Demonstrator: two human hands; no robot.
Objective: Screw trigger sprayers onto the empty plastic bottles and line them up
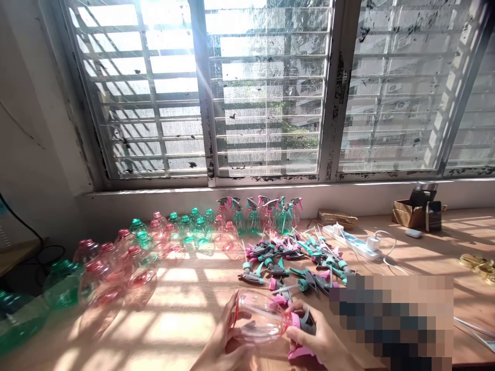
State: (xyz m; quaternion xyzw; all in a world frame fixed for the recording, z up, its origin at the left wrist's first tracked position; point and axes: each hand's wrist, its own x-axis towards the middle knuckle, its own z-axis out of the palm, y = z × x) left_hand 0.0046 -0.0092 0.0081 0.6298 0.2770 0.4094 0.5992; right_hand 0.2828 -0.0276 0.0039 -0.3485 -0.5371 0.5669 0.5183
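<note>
A clear pink spray bottle (pixel 257 317) lies on its side in the air above the table's near edge. My left hand (pixel 224 335) is wrapped round its base end. At the neck, my right hand (pixel 309 330) grips the grey and pink spray head (pixel 296 320), whose pink collar sits against the bottle's mouth. A white dip tube runs inside the bottle. Just beyond my hands lies a pile of loose spray heads (pixel 294 252) in grey, pink and teal, several with tubes sticking out.
Open pink bottles (pixel 133 265) and green bottles (pixel 64 283) stand in rows at left. Several bottles with spray heads (pixel 253 219) stand by the window wall. A power strip (pixel 351 242) with white plugs, a cardboard box (pixel 408 214) and gold-coloured objects (pixel 477 265) are at right; a pixelated patch covers the near right.
</note>
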